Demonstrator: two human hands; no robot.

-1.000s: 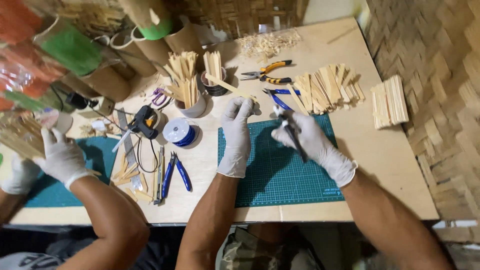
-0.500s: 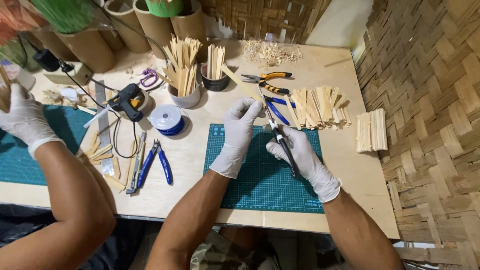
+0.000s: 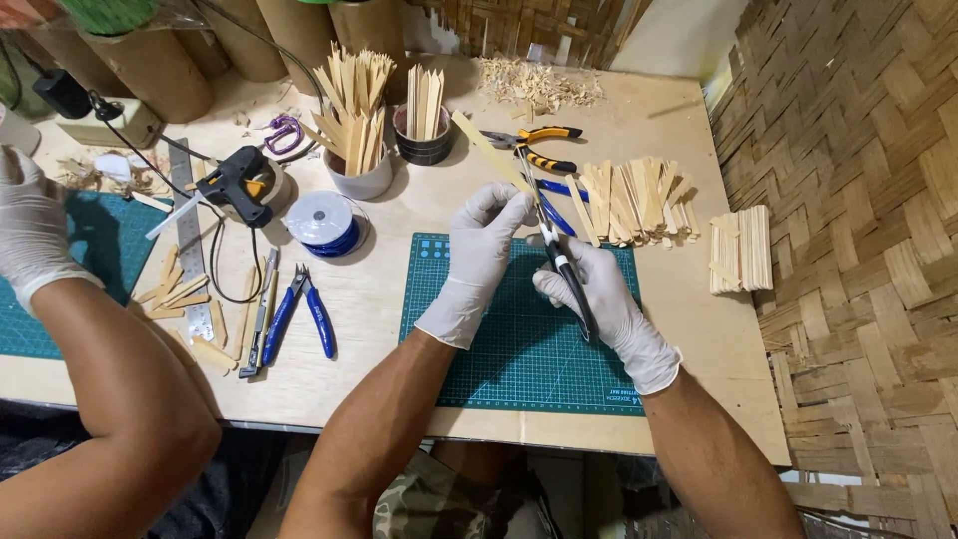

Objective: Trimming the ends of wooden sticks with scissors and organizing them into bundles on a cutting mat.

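Both my hands wear white gloves and meet above the green cutting mat [image 3: 519, 359]. My left hand [image 3: 479, 260] pinches the near end of a long pale bamboo strip [image 3: 484, 148] that points away to the upper left. My right hand [image 3: 604, 304] grips the black handles of a slim cutting tool [image 3: 569, 279], whose tip reaches the strip beside my left fingers. Whether the jaws are biting the strip is hidden by the fingers.
A pile of bamboo strips [image 3: 634, 200] and a neat stack [image 3: 740, 250] lie to the right. Orange-handled pliers [image 3: 534, 140], cups of sticks [image 3: 354, 120], a wire spool [image 3: 324, 220], a glue gun [image 3: 239, 180] and blue pliers [image 3: 299, 314] lie left. A co-worker's gloved hand [image 3: 30, 235] is at far left.
My head has swung left and down, so the table sits differently in view. My hands stay together on the strip and tool. The co-worker's hand rose, then settled at the left edge.
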